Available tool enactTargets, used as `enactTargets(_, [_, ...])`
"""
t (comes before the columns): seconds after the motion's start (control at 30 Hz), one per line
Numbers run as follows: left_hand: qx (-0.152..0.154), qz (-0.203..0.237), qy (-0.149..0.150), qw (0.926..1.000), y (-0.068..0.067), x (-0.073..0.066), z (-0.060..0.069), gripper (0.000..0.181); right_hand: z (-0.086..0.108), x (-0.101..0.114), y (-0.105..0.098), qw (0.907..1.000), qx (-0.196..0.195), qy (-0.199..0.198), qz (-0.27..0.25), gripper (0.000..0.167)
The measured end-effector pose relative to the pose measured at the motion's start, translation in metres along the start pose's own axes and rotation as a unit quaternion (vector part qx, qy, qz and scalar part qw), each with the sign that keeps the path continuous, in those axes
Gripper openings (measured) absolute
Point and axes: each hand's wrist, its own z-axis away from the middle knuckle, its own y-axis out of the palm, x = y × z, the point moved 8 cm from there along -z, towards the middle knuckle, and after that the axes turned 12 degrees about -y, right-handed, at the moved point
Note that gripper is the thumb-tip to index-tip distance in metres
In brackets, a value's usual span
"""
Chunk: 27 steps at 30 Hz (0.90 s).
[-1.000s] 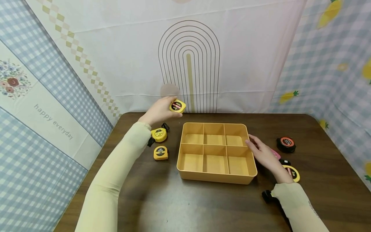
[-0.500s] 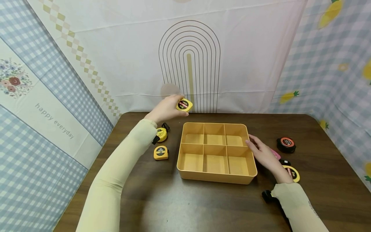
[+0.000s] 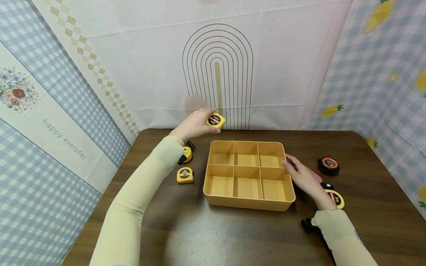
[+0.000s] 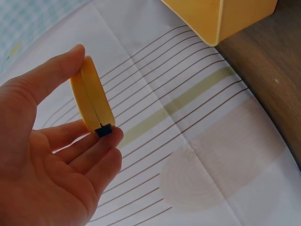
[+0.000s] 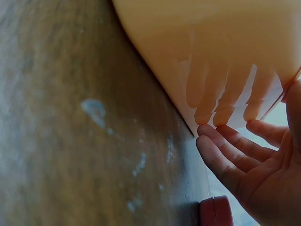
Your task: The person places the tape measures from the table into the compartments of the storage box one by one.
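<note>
My left hand (image 3: 196,124) pinches a yellow tape measure (image 3: 215,120) between thumb and fingers, above the table's back edge. In the left wrist view the tape measure (image 4: 94,96) is seen edge-on, its dark end hook near the fingertips. A yellow-orange box (image 3: 247,203) with several compartments stands mid-table; no item shows inside it. My right hand (image 3: 302,179) holds the box's right wall, thumb over the rim. In the right wrist view its fingertips touch the outer wall of the box (image 5: 221,42).
Left of the box lie two yellow tape measures (image 3: 185,175), one partly behind the left sleeve. Right of it are a black-and-orange tape measure (image 3: 328,166), a partly hidden pink item (image 3: 317,177) and a yellow tape measure (image 3: 337,199). Patterned cloth (image 3: 283,74) hangs behind the table.
My left hand has moved rightward with the tape measure, towards the space behind the box. The right hand and the box have stayed in place.
</note>
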Motion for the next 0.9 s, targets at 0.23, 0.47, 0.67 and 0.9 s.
enactTargets(0.23, [0.014,-0.008,0.003,0.9999,0.004,-0.005,-0.002,0.081,0.000,-0.001,0.000,1.0000,0.000,-0.004,-0.002,0.071])
enactTargets(0.47, [0.017,-0.022,0.011,0.9996,0.008,-0.013,-0.002,0.081,0.001,0.000,0.000,1.0000,0.000,-0.006,-0.002,0.071])
enactTargets(0.67, [0.018,-0.024,0.015,0.9994,0.013,-0.019,-0.002,0.082,0.001,-0.001,0.000,1.0000,-0.001,-0.006,-0.004,0.070])
enactTargets(0.9, [0.024,-0.011,0.021,0.9994,0.019,-0.025,-0.004,0.081,0.000,-0.002,0.000,1.0000,0.002,-0.003,-0.001,0.071])
